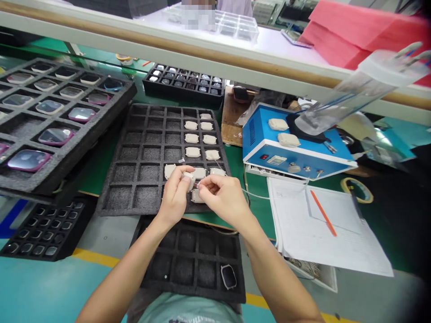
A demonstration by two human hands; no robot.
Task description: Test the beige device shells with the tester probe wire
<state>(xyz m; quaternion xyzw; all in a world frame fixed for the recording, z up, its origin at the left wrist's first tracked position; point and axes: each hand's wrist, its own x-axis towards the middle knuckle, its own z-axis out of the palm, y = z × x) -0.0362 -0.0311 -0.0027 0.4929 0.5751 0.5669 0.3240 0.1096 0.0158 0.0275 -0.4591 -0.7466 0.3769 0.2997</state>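
Observation:
My left hand (175,195) is closed around a beige watch case (189,180), thumb on its face, above a dark foam tray (123,197). My right hand (224,195) is pinched close beside the case. Between its fingers is a small slim tool (197,184) whose tip points at the case; most of it is hidden. A thin white tube (259,196) runs from near this hand toward a blue control box (266,139). More beige cases (193,152) lie in the tray's right-hand compartments, several near my fingers.
Two beige cases (278,124) and a clear cylinder (346,94) with wires rest on the box. Right are papers (292,215), an orange stick (323,213) and a tape roll (367,197). A raised tray (111,116) of watches stands left; another tray (188,291) lies below my arms.

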